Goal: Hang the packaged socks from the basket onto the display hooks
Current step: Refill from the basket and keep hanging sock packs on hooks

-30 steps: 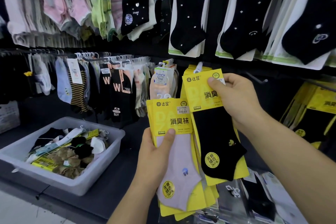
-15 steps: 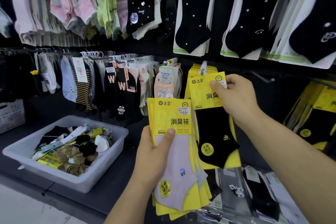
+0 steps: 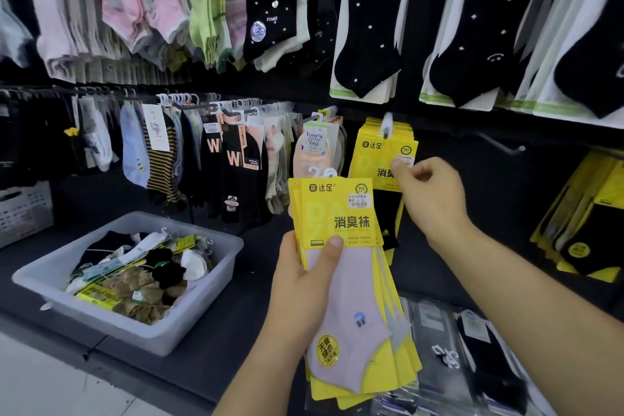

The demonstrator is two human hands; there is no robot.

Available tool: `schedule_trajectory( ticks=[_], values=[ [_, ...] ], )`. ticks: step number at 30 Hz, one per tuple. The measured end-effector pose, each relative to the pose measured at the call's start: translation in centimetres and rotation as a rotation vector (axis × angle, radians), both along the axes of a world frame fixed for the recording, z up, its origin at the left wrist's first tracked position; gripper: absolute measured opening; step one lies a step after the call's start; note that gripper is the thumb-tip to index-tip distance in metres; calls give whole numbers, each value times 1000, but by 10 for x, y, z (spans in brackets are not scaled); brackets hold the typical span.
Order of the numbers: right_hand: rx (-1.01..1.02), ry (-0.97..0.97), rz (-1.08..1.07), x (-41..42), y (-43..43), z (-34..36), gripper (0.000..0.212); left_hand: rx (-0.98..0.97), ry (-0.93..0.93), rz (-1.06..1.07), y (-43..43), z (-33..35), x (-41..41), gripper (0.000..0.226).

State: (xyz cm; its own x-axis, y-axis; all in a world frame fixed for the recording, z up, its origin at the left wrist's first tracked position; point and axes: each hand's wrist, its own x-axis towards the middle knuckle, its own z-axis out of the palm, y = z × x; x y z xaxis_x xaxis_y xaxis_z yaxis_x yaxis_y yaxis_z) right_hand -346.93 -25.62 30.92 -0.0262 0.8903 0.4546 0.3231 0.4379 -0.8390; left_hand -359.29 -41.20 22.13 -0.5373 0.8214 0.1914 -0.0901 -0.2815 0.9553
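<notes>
My left hand [image 3: 300, 284] grips a fanned stack of yellow sock packs [image 3: 337, 213]; the front one holds a pale pink sock. Behind it, a yellow pack with a black sock [image 3: 374, 152] hangs on a display hook [image 3: 387, 123] in front of other yellow packs. My right hand [image 3: 434, 196] is at that pack's right edge, with the thumb on its price label and the fingers curled. The grey plastic basket [image 3: 152, 331] sits on the dark shelf at lower left with several loose sock packs in it.
A bare hook [image 3: 499, 143] sticks out to the right of the yellow packs. More yellow packs [image 3: 580, 213] hang at far right. Rows of hung socks fill the wall above and to the left. Dark sock packs [image 3: 472, 348] lie flat on the shelf under my right arm.
My right hand has moved the black-sock pack up and back onto the hook, where it now hangs. My left hand has kept its stack roughly in place.
</notes>
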Motion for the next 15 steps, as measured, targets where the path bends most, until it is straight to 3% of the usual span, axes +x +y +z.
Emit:
schedule_trajectory(
  ticks=[4,8,15],
  values=[
    [-159,-1,350,-1,-38,-12,60,13,0,8,2,-1,5,44],
    [-131,18,346,4,-46,-12,38,15,-35,-7,3,-3,9,45],
    [-146,157,376,16,-42,-3,20,83,-151,-58,7,2,16,47]
  ],
)
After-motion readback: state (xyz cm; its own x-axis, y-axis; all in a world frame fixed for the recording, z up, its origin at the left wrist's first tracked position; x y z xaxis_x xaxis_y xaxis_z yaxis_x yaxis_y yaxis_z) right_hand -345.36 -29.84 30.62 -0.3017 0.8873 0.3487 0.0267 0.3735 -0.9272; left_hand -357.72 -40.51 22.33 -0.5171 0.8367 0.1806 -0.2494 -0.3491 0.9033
